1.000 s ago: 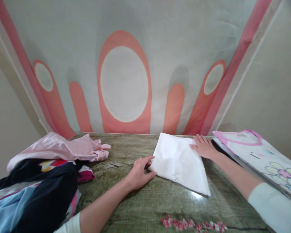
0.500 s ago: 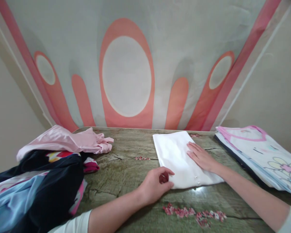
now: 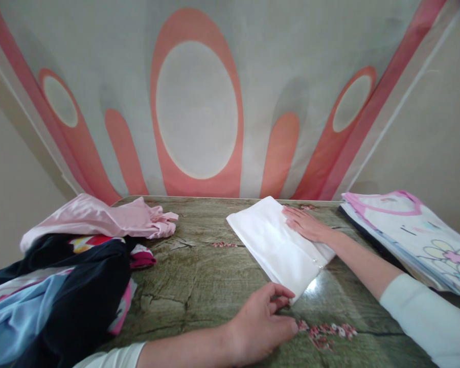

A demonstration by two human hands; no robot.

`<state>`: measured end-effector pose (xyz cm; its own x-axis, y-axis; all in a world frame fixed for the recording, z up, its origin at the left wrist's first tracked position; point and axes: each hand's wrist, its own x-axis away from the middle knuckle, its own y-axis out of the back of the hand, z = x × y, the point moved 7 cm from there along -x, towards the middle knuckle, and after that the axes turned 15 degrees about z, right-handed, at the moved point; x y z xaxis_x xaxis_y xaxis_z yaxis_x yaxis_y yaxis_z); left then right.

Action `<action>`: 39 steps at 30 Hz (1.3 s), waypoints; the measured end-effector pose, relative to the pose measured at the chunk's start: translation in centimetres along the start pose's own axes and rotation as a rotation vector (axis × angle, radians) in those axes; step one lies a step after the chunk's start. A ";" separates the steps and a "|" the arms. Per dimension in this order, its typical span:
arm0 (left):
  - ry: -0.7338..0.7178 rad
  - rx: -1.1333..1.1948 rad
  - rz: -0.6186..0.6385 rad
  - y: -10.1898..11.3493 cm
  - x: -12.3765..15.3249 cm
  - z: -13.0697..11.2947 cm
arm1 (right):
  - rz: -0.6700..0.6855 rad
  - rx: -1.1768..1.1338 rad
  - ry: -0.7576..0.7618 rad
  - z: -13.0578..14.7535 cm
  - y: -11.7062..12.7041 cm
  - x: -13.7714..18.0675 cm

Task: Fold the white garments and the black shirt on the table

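A folded white garment (image 3: 276,240) lies turned at an angle on the wood-patterned table, with small shiny fasteners by its right-hand edge. My right hand (image 3: 306,224) rests flat on its far right part, fingers stretched out. At the garment's near corner is my left hand (image 3: 262,322), its curled fingertips touching or almost touching that corner. The left thumb stands apart from the fingers, lower down over the tabletop.
On the left sits a loose heap of clothes with a pink garment (image 3: 95,217), a black one (image 3: 95,291) and a light blue one (image 3: 26,317). A folded stack topped by a pink-trimmed white shirt (image 3: 414,225) is at right. The table (image 3: 191,286) meets a patterned wall panel (image 3: 253,76).
The white garment has turned counterclockwise, its right end swinging away from me. My right hand moved slightly farther and left with it; my left hand shifted right and nearer.
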<state>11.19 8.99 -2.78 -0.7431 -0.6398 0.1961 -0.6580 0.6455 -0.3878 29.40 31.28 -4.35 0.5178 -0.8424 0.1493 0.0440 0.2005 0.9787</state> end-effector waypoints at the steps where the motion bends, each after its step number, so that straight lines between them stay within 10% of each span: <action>1: -0.008 -0.028 0.001 0.0 0.0 -0.2 | -0.017 0.012 -0.020 0.0 0.3 0.0; 6: -0.022 -0.571 -0.052 2.4 -0.3 -3.3 | -0.210 -0.002 -0.085 1.6 2.9 2.3; 11: -0.282 -1.223 -0.344 9.1 -0.9 -9.3 | -0.388 -0.178 0.096 8.4 4.5 7.8; 19: -0.162 -1.229 -0.730 21.1 -2.2 -12.6 | -0.220 -0.257 0.370 17.8 1.6 13.6; 39: 0.005 -0.991 -0.513 23.7 -5.6 -12.9 | -0.141 -0.225 0.384 17.4 -0.3 13.9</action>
<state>-1.86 33.28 -1.42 -0.3542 -0.9259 0.1312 -0.6919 0.3538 0.6294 21.72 10.84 -0.15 0.7702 -0.6318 -0.0878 0.2992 0.2362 0.9245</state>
